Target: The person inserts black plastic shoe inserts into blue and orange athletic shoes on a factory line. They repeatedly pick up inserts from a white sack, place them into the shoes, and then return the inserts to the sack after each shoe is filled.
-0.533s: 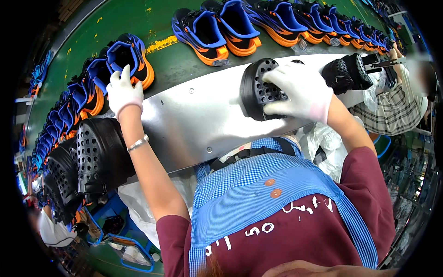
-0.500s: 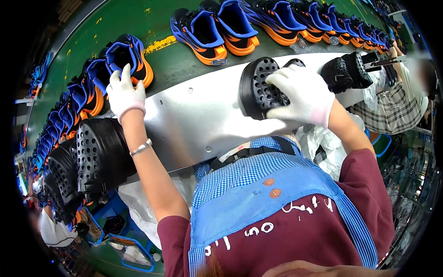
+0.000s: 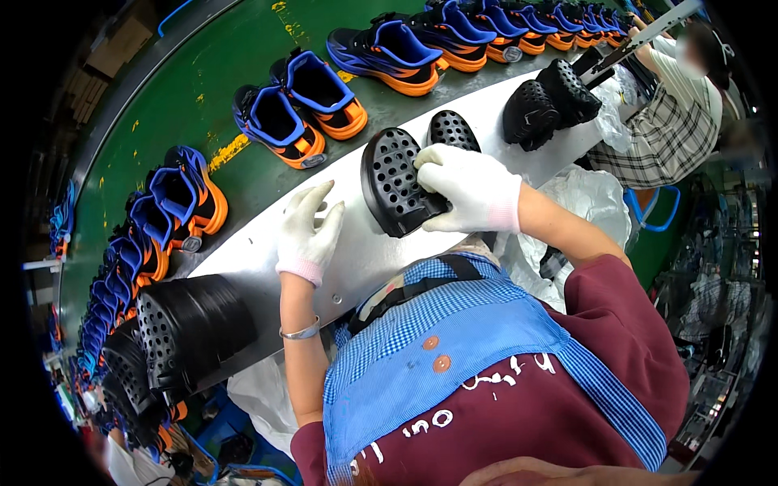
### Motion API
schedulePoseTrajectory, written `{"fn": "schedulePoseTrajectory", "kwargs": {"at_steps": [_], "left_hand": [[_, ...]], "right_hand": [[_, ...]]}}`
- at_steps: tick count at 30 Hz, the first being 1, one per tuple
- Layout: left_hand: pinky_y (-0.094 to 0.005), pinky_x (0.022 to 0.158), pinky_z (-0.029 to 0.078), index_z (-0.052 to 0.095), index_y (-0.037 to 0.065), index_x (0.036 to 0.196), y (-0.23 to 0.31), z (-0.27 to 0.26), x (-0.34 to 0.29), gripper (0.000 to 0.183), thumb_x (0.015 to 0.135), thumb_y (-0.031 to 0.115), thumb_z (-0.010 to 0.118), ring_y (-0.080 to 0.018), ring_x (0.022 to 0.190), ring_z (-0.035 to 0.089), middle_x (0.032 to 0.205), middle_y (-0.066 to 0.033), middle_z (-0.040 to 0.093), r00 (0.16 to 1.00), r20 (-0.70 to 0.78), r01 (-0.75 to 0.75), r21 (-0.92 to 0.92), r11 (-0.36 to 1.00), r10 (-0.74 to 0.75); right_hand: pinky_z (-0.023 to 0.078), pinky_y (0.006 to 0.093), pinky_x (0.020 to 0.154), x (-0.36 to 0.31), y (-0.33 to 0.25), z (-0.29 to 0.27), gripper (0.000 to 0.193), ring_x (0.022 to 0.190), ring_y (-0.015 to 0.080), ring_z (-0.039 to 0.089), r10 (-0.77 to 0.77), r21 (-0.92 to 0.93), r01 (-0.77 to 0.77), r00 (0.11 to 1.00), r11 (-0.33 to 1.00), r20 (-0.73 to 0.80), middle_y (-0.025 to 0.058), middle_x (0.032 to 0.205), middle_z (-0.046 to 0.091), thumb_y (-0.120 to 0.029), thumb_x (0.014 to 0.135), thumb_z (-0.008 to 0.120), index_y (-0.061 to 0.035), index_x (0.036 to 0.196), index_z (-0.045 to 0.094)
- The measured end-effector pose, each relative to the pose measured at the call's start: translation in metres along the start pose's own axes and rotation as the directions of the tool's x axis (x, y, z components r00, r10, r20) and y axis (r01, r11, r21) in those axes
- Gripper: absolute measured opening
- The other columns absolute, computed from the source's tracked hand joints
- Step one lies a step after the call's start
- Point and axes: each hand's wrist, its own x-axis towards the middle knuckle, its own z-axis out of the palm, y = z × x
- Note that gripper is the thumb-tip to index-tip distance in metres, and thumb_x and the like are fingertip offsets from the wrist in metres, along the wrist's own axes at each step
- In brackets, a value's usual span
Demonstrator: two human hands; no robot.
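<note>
My right hand (image 3: 478, 190), in a white glove, grips a black perforated clog (image 3: 393, 174) over the metal shelf (image 3: 267, 251). Its thumb and fingers close on the clog's right side. Just behind it is another black clog (image 3: 452, 130), partly hidden by the glove. My left hand (image 3: 309, 231), gloved too, hovers over the shelf to the left of the held clog. It is open, its fingers apart and nothing in them. Beyond the shelf, nearest to that hand, a blue, black and orange sneaker (image 3: 279, 125) stands beside its mate.
Nested black clogs (image 3: 203, 320) fill the shelf's left end; more black clogs (image 3: 531, 113) lie toward its right end. Sneakers line the green conveyor belt (image 3: 194, 105) on both sides. A person in a plaid garment (image 3: 648, 146) sits at the right, near white plastic bags (image 3: 596, 202).
My left hand has come away from the sneakers at the left, back over the shelf toward the held clog. My right hand keeps its grip. The view has turned.
</note>
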Motion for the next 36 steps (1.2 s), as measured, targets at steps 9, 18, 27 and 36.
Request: {"fn": "schedulePoseTrajectory", "kwargs": {"at_steps": [9, 18, 27, 36], "left_hand": [[-0.0381, 0.103, 0.044, 0.026, -0.001, 0.149, 0.066, 0.004, 0.002, 0.065, 0.101, 0.039, 0.046, -0.0255, 0.120, 0.055, 0.135, -0.0171, 0.052, 0.910, 0.408, 0.399, -0.911, 0.108, 0.077], [-0.0238, 0.078, 0.051, 0.059, 0.000, 0.118, 0.028, 0.014, 0.007, 0.033, 0.098, 0.025, 0.057, -0.0096, 0.089, 0.062, 0.101, -0.0029, 0.064, 0.885, 0.454, 0.439, -0.746, 0.501, -0.099], [-0.0365, 0.087, 0.057, 0.049, -0.001, 0.131, 0.049, 0.005, 0.004, 0.041, 0.101, 0.028, 0.048, -0.0211, 0.100, 0.066, 0.115, -0.0135, 0.064, 0.989, 0.134, 0.136, -0.990, 0.038, -0.062], [-0.0348, 0.090, 0.054, 0.048, 0.007, 0.132, 0.036, -0.002, 0.010, 0.039, 0.101, 0.030, 0.047, -0.0203, 0.104, 0.062, 0.115, -0.0113, 0.062, 0.988, -0.111, -0.093, -0.982, 0.161, -0.108]], "right_hand": [[0.051, 0.0356, 0.077, 0.018, -0.046, -0.026, 0.025, 0.089, 0.0283, 0.061, -0.159, 0.295, 0.195, 0.977, 0.935, -0.143, 0.0084, 0.097, 0.063, -0.012, 0.072, 0.075, -0.0068, 0.082, 0.053], [0.051, 0.0379, 0.081, 0.042, -0.018, 0.019, 0.011, 0.094, 0.0307, 0.061, -0.148, 0.381, 0.195, 0.978, 0.904, -0.149, 0.0126, 0.100, 0.061, -0.012, 0.088, 0.061, -0.0047, 0.096, 0.061], [0.054, 0.0335, 0.070, 0.035, -0.043, -0.010, 0.060, 0.076, 0.0231, 0.068, 0.314, 0.473, -0.298, 0.948, 0.829, 0.047, 0.0124, 0.085, 0.067, -0.042, 0.076, 0.076, 0.0004, 0.115, 0.059], [0.054, 0.0408, 0.076, 0.067, -0.057, 0.030, 0.056, 0.088, 0.0355, 0.067, 0.127, 0.410, -0.112, 0.992, 0.905, -0.010, 0.0200, 0.095, 0.066, -0.038, 0.076, 0.074, 0.0000, 0.112, 0.055]]}}
